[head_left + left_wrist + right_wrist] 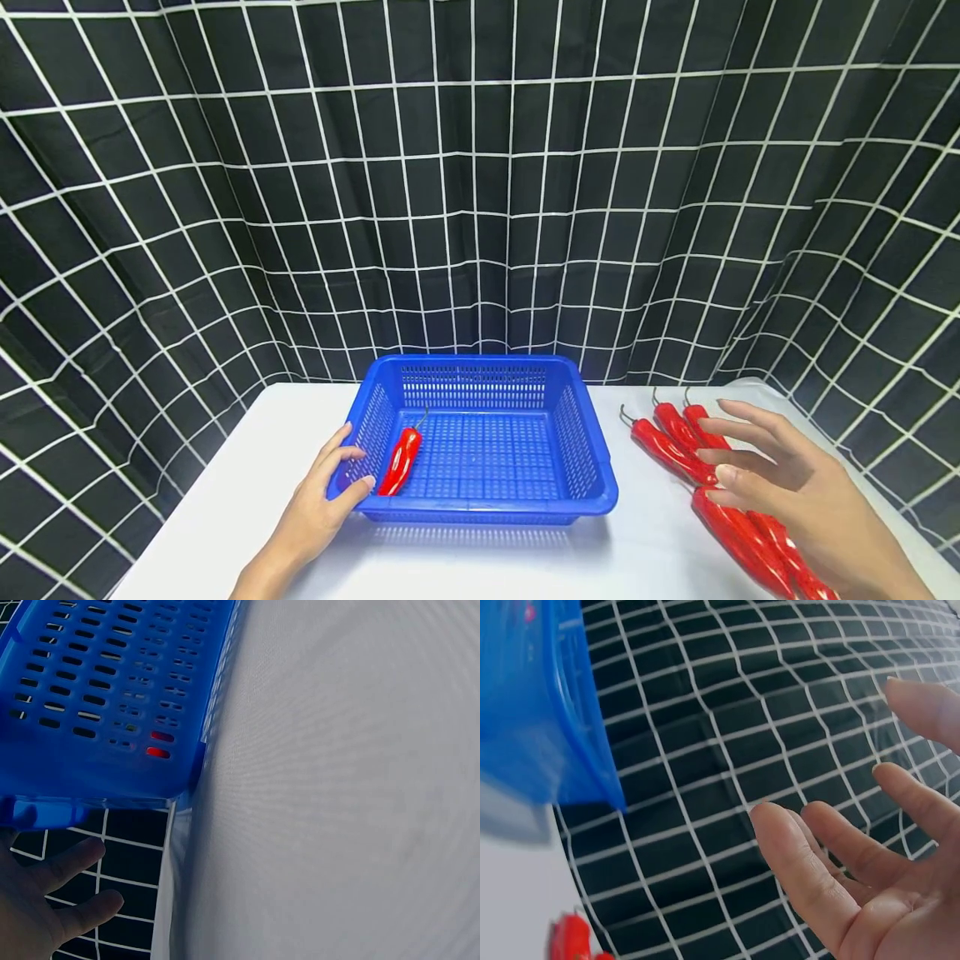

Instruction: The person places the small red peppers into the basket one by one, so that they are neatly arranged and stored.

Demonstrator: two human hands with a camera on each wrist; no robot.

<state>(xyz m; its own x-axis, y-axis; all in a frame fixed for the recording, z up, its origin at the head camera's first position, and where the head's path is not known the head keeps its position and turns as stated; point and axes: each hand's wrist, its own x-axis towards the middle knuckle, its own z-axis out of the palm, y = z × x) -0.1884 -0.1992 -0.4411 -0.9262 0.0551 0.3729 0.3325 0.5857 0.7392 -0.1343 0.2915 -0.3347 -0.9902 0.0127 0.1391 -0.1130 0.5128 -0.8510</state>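
Note:
A blue plastic basket (480, 505) with slotted walls stands on the white table. Inside, along its left side, lies one red chili pepper (403, 458) with a green stem. My left hand (315, 500) rests at the basket's front left corner, thumb and a finger over the rim. Spread, fairly straight fingers (94, 913) show beside the basket in the left wrist view. Over on the right, my right hand (795, 483) hovers above several more red chili peppers (671, 450), its fingers apart and loosely bent, holding nothing. It partly covers the nearer peppers (738, 537).
The white table (225, 492) carries the basket in the middle and the loose peppers to its right. A black cloth with a white grid (480, 192) hangs behind the table and along both sides.

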